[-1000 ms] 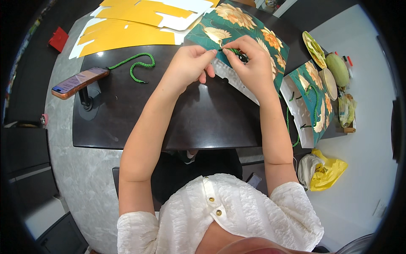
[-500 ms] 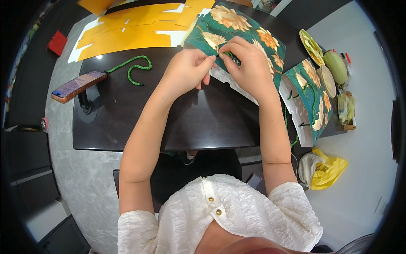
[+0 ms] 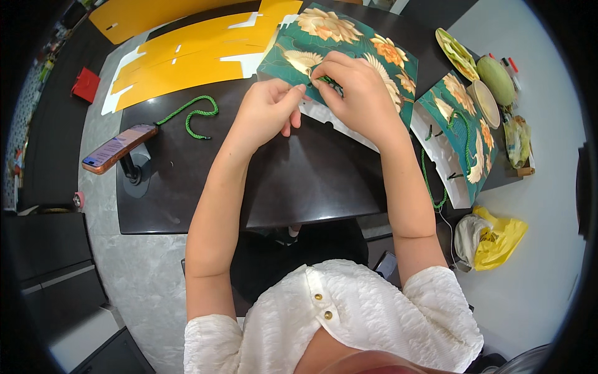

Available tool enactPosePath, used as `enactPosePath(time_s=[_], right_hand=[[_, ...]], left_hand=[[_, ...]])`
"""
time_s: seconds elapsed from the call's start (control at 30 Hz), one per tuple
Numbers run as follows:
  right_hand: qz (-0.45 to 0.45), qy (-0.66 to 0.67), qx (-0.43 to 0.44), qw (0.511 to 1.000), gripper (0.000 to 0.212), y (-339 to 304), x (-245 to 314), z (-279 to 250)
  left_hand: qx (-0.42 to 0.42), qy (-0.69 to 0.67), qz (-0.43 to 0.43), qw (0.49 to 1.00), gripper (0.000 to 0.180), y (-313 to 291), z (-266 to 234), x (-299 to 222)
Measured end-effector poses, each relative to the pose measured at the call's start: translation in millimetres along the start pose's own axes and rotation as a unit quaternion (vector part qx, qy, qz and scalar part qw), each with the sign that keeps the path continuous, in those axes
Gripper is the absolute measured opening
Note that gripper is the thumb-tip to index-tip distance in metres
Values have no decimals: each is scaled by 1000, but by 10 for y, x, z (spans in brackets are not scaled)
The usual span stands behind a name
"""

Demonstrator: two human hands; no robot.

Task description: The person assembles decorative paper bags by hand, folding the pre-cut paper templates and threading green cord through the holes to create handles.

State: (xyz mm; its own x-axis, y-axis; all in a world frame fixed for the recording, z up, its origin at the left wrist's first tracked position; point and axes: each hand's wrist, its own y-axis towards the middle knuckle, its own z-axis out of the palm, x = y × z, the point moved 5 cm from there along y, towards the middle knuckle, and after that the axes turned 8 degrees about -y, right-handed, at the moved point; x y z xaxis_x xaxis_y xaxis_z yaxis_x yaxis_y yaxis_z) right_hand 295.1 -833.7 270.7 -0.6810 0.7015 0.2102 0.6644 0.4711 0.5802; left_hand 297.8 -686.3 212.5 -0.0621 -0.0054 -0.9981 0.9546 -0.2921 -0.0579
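A stiff green floral sheet (image 3: 336, 34) with golden flowers and cranes lies at the table's far side, its pale underside showing along the near edge. My left hand (image 3: 269, 113) is closed at the sheet's near left edge, thumb in front and other fingers partly hidden. Just right of it, my right hand (image 3: 361, 93) pinches a short green twisted cord (image 3: 326, 80) over the printed face. Whether the cord passes through a hole is hidden by the fingers. Right of my right arm is a second floral piece (image 3: 460, 93), with green cords and dark-tipped ends showing.
On the left, a phone (image 3: 118, 148) rests on a stand beside a loose green cord (image 3: 202, 112). Yellow die-cut card (image 3: 193, 56) covers the far left. A plate (image 3: 456, 53), a green melon (image 3: 496, 81) and a bowl (image 3: 483, 105) stand right; a yellow bag (image 3: 501, 237) is below.
The whole view has shifted slightly. My hands stay together at the floral sheet's edge, the right still pinching the cord; my left thumb has drawn slightly away from the right fingertips.
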Motion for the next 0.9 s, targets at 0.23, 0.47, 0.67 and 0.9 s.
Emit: enactPosePath(time_s=[0.23, 0.47, 0.67, 0.9], right_hand=[[34, 9, -8, 999, 7, 2, -23, 53], [31, 25, -50, 998, 10, 1, -52, 57], [74, 139, 5, 988, 10, -18, -132, 51], [60, 65, -9, 996, 11, -8, -93, 13]], left_hand=[[-25, 45, 43, 998, 31, -16, -6, -83], [-5, -52, 12, 999, 33, -23, 32, -84], [-8, -77, 3, 997, 33, 5, 28, -8], [-2, -82, 20, 996, 34, -18, 48, -57]])
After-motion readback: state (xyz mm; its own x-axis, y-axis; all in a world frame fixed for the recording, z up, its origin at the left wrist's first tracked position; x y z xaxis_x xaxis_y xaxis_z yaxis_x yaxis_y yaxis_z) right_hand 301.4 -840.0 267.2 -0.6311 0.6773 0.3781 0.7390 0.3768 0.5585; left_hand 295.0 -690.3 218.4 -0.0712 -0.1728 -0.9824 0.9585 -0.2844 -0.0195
